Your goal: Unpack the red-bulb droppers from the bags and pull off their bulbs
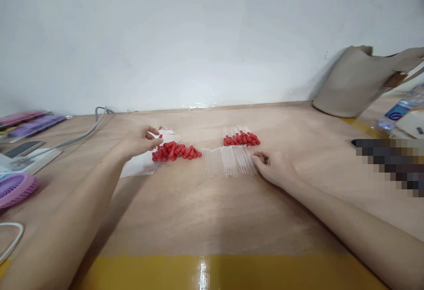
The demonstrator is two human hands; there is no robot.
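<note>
My left hand (145, 141) is over a loose heap of red rubber dropper bulbs (179, 150), with one small red bulb (160, 137) pinched at its fingertips. A white plastic bag (141, 165) lies beneath that hand and partly under the heap. To the right, clear thin dropper tubes (228, 161) lie side by side in a row. Thumb and fingers of my right hand (273, 165) close on a tube at the row's right end; the fingertips partly hide it. Just behind the row, several droppers with red bulbs fitted (241, 138) lie together, bulbs toward me.
A grey cable (82, 134), a phone-like dark slab (24, 149) and a purple round object (16, 189) are at the left. A beige bag (354, 82), a water bottle (399, 112) and a pixelated dark object (391, 162) stand or lie at the right. Yellow tape (159, 273) covers the front edge.
</note>
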